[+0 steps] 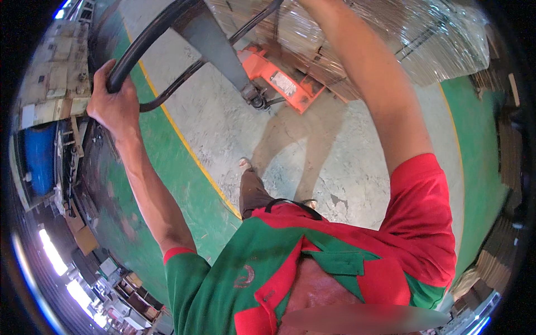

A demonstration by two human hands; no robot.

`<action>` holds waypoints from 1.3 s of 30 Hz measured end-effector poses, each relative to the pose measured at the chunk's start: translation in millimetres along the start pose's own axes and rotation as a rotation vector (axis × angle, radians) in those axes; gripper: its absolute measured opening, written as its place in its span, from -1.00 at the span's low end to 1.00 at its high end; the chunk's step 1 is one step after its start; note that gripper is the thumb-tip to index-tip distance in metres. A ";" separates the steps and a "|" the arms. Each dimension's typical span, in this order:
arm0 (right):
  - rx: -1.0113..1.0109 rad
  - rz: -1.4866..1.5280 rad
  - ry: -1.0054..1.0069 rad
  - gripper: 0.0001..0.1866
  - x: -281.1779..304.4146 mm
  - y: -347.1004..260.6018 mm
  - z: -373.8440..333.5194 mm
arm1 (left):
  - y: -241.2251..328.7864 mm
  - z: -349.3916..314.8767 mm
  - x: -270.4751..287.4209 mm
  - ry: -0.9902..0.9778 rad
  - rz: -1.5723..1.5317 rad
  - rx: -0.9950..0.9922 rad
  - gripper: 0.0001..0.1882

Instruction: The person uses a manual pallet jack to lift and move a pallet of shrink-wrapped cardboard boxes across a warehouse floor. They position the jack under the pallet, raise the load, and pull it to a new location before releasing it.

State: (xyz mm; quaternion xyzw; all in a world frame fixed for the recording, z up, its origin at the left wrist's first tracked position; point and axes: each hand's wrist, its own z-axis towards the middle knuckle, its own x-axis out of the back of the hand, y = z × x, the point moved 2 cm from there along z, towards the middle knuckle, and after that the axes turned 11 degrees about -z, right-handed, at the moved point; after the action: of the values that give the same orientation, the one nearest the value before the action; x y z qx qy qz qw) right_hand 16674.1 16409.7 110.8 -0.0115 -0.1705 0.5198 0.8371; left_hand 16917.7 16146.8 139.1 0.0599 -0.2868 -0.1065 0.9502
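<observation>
At the upper left, my left hand (118,103) is wrapped round the black bar handle (146,42) of a pallet jack. A wide grey shaft (215,47) slopes down from the handle to the jack's orange body (279,81), which has a pale label on it. My right forearm (374,78) reaches up past the top edge of the head view, so the right hand is out of sight. Against the jack's far side stands a tall load in clear stretch wrap (419,42); the forks are hidden.
Yellow lines (187,148) border the grey concrete lane, with green floor on both sides. Stacked wooden boards (56,72) and a blue drum (40,159) stand at the left. Flat cardboard stacks (505,145) line the right side. My feet (245,163) are on the concrete.
</observation>
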 end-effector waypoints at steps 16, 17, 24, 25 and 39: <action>-0.290 -0.158 -0.132 -0.80 177.9 -146.0 -219.8 | 76.4 -211.2 84.5 0.169 0.005 0.062 -0.81; -0.146 -0.227 -0.150 -0.83 232.2 -186.9 -265.9 | 106.4 -270.7 115.1 0.255 -0.094 0.100 -0.81; -0.374 -0.066 -0.959 -0.58 431.3 -352.4 -598.4 | 294.6 -651.1 185.0 -0.860 -0.418 0.355 -0.64; -0.301 -0.036 -1.153 -0.54 437.5 -358.9 -613.8 | 305.2 -667.3 183.0 -1.001 -0.311 0.268 -0.62; -0.285 -0.332 -0.290 -0.89 359.5 -269.7 -394.7 | 247.0 -461.4 179.8 -0.383 -0.073 0.318 -0.70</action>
State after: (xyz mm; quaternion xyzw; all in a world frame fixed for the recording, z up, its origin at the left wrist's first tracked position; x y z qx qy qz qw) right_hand 17169.5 16662.3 -109.5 -0.0266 -0.3594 0.3424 0.8677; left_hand 17362.7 16368.2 -104.2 0.1978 -0.4724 -0.1036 0.8526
